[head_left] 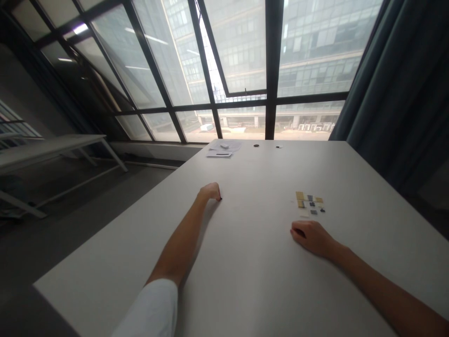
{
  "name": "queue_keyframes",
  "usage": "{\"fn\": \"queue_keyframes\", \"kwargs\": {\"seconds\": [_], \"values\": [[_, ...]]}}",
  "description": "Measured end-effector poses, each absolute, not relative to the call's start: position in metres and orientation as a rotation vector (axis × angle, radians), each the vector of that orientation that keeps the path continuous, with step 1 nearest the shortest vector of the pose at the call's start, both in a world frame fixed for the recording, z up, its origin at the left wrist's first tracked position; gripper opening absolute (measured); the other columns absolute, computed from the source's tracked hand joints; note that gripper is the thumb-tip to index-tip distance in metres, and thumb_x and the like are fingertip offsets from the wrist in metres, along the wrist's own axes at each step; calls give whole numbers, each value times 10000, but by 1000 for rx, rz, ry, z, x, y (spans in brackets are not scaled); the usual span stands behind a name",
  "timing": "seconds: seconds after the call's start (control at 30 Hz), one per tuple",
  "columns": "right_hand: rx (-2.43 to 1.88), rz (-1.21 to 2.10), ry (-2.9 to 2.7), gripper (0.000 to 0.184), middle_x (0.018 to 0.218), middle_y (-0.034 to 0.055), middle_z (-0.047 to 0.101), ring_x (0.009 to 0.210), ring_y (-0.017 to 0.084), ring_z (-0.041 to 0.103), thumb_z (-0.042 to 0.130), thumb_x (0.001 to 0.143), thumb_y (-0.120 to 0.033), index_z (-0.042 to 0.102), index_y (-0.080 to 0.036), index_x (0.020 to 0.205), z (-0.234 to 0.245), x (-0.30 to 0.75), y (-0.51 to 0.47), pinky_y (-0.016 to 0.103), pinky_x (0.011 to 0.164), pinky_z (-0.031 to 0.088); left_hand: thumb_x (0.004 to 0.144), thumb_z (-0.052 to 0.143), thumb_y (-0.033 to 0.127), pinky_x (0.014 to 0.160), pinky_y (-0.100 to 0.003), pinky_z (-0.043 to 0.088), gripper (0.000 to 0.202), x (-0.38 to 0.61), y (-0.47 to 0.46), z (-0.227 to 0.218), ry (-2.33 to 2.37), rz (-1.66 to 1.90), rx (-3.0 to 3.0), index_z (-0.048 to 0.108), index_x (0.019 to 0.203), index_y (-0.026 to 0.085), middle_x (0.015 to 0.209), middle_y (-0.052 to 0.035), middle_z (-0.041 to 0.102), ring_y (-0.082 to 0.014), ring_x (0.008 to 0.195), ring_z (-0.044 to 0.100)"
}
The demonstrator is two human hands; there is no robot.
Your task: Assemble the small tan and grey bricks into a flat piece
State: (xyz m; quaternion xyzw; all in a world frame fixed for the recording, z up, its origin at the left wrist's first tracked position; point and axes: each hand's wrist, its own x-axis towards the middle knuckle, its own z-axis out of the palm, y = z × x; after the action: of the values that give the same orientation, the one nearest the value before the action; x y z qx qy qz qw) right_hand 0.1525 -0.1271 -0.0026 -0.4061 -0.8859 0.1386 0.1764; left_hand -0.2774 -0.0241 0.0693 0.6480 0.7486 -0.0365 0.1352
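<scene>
My left hand (209,191) is closed, its fingertips down at the white tabletop left of the middle. A small dark bit (220,199) shows at those fingertips, too small to name. My right hand (310,235) rests on the table as a loosely curled fist, and I see nothing in it. Just beyond that hand lies a cluster of small flat pieces: yellow ones (300,195), a dark grey one (313,212) and a black one (322,210). A pale, paper-like piece (304,213) lies at the cluster's near side.
White papers (220,153) with a small white object (224,146) on them lie at the table's far left. Two small round dark spots (256,145) mark the far edge. Large windows (242,47) stand behind, a dark curtain (389,84) at right, another table (52,147) at left.
</scene>
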Motion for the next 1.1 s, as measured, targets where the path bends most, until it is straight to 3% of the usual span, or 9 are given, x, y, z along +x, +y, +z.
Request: {"fn": "queue_keyframes", "kwargs": {"seconds": [0.23, 0.4, 0.6, 0.8, 1.1], "values": [[-1163, 362, -2515, 269, 648, 6, 586, 590, 133, 460, 466, 912, -258, 499, -197, 652, -2, 152, -128, 274, 616, 271, 643, 748, 216, 671, -243, 499, 223, -247, -29, 84, 2142, -34, 1915, 797, 856, 173, 814, -59, 756, -186, 746, 671], [-1183, 342, -2503, 271, 633, 5, 578, 583, 133, 445, 478, 905, -249, 509, -195, 641, 1, 149, -129, 276, 612, 260, 712, 693, 228, 664, -229, 460, 176, -190, -46, 89, 1991, 145, 2097, 786, 862, 227, 841, -11, 740, -154, 764, 645], [-1210, 342, -2459, 259, 646, 8, 598, 596, 131, 458, 501, 900, -231, 542, -191, 647, 5, 145, -130, 269, 618, 274, 891, 591, 316, 682, -229, 425, 204, -98, -95, 55, 1569, 878, 2442, 766, 971, 247, 787, -4, 673, -113, 689, 573], [-1234, 383, -2292, 188, 692, 8, 626, 653, 139, 531, 550, 909, -280, 647, -188, 776, 2, 143, -128, 255, 652, 340, 928, 558, 276, 753, -230, 445, 204, -67, -119, 23, 1333, 782, 2618, 759, 951, 245, 783, -20, 657, -127, 763, 605], [-1175, 386, -2138, 114, 800, 14, 639, 652, 122, 519, 584, 901, -253, 677, -187, 897, 5, 144, -128, 243, 656, 378, 918, 575, 263, 774, -245, 461, 161, -70, -116, 23, 1271, 786, 2674, 732, 930, 228, 775, -31, 649, -145, 804, 601]]}}
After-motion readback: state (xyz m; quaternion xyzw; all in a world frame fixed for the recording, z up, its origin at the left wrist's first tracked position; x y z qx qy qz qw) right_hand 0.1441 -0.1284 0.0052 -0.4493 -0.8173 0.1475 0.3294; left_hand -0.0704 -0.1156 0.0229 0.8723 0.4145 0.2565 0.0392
